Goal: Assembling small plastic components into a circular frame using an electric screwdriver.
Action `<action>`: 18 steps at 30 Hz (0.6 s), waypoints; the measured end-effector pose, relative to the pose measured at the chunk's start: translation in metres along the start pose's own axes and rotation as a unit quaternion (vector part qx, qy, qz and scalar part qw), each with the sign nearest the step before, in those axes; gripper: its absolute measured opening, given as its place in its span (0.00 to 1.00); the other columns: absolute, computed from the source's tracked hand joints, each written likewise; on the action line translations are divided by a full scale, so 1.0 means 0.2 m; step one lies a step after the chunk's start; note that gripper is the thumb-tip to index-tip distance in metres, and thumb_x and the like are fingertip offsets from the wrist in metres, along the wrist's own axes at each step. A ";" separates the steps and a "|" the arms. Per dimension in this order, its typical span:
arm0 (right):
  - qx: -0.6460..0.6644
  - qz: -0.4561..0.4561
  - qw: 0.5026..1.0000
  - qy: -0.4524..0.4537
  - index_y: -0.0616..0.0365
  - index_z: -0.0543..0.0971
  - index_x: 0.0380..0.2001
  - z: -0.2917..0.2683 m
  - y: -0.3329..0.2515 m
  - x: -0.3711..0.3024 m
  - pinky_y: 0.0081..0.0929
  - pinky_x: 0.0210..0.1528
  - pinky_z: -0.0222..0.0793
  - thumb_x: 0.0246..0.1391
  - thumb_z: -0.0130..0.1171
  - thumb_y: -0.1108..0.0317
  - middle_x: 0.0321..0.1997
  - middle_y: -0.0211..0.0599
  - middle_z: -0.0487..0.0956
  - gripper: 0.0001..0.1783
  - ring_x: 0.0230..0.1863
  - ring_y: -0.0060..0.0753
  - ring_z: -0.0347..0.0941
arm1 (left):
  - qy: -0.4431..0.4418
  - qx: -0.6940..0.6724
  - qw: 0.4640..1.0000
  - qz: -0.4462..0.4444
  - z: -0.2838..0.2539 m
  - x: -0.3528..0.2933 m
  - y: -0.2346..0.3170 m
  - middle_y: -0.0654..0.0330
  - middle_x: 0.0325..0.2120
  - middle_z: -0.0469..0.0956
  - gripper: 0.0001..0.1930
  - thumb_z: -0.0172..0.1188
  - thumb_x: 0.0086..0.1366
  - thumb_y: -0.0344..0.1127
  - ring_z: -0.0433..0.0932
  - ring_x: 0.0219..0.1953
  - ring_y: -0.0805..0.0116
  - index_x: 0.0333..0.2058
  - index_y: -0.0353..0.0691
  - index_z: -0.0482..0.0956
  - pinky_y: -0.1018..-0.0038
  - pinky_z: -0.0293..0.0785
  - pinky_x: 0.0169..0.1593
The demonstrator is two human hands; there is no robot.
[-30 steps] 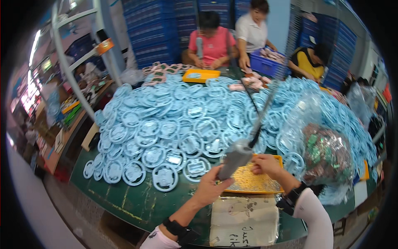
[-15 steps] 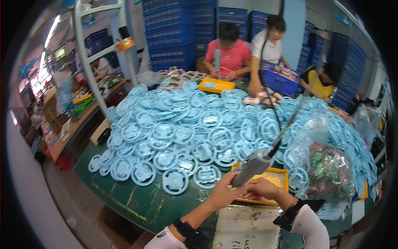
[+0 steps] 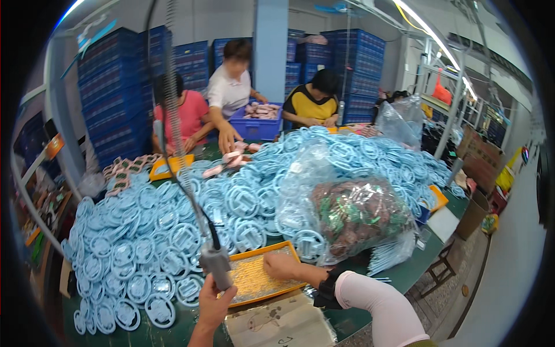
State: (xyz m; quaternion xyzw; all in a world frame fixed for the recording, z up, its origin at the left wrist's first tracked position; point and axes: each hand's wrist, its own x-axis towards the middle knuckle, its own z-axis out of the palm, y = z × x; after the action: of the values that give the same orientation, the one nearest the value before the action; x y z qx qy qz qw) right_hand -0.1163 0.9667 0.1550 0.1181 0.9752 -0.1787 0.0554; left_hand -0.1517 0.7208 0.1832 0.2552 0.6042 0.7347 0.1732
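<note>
My left hand is wrapped round a grey electric screwdriver, which hangs from a coiled line with a dark cable. The tool stands nearly upright at the left end of a shallow yellow tray. Inside the tray lie many tiny pieces, too small to make out for certain. Over its middle, my right hand has its fingers curled down into these pieces; what they hold, if anything, is hidden. Light blue plastic rings with shaped centres are heaped behind and left of the tray.
A clear plastic bag of brown and green pieces lies right of the tray. A cardboard sheet with a drawing lies in front. Across the green table, several people work; one reaches beside a purple crate. Blue crates stand stacked behind.
My view has swung to the right, so the scene sits further left. My right hand has moved from beside the screwdriver to over the tray. The screwdriver stays in my left hand.
</note>
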 end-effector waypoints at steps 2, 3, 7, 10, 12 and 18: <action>-0.038 -0.049 0.998 -0.008 0.62 0.71 0.36 -0.04 0.01 -0.11 0.45 0.39 0.70 0.55 0.43 0.62 0.37 0.52 0.78 0.15 0.37 0.54 0.75 | -0.003 0.008 1.000 0.002 0.02 0.00 0.01 0.67 0.33 0.72 0.19 0.61 0.54 0.22 0.71 0.37 0.79 0.46 0.37 0.69 0.78 0.67 0.43; -0.069 -0.030 0.996 -0.042 0.63 0.74 0.35 -0.09 0.02 -0.14 0.42 0.38 0.71 0.53 0.46 0.64 0.39 0.50 0.77 0.14 0.39 0.51 0.75 | -0.012 0.007 1.000 0.003 0.03 0.01 0.00 0.67 0.33 0.72 0.19 0.61 0.54 0.22 0.71 0.37 0.79 0.46 0.37 0.69 0.78 0.67 0.43; -0.146 -0.113 0.983 -0.015 0.63 0.76 0.32 -0.01 0.08 -0.09 0.39 0.36 0.72 0.50 0.49 0.66 0.39 0.48 0.75 0.12 0.40 0.47 0.75 | -0.010 -0.006 1.000 -0.022 0.05 0.02 0.01 0.67 0.33 0.71 0.21 0.60 0.55 0.22 0.70 0.37 0.78 0.48 0.36 0.68 0.79 0.67 0.43; -0.131 -0.124 0.980 0.082 0.63 0.77 0.29 0.08 0.05 0.04 0.37 0.35 0.72 0.48 0.51 0.69 0.36 0.46 0.74 0.10 0.39 0.46 0.75 | -0.003 -0.014 1.000 -0.025 0.04 0.02 0.01 0.66 0.33 0.71 0.20 0.60 0.56 0.22 0.70 0.37 0.78 0.48 0.35 0.67 0.79 0.67 0.43; -0.063 -0.088 0.993 0.055 0.63 0.75 0.30 0.09 -0.03 0.07 0.40 0.37 0.71 0.51 0.49 0.66 0.36 0.48 0.75 0.11 0.39 0.49 0.75 | -0.007 0.029 0.999 -0.022 0.04 0.00 0.02 0.66 0.34 0.71 0.21 0.60 0.56 0.22 0.70 0.37 0.78 0.49 0.35 0.67 0.79 0.68 0.44; -0.014 -0.164 0.979 -0.120 0.63 0.72 0.37 0.03 -0.19 0.00 0.48 0.40 0.68 0.56 0.42 0.60 0.37 0.56 0.77 0.17 0.39 0.56 0.74 | 0.012 0.021 0.999 -0.022 0.00 -0.02 0.04 0.66 0.35 0.72 0.22 0.60 0.56 0.22 0.71 0.39 0.78 0.50 0.35 0.67 0.78 0.67 0.46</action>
State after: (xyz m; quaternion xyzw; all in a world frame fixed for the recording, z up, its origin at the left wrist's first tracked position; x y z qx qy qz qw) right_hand -0.1251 0.9297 0.1619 -0.0663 0.9701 -0.1843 0.1434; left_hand -0.1487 0.7171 0.1911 0.2362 0.6273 0.7208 0.1766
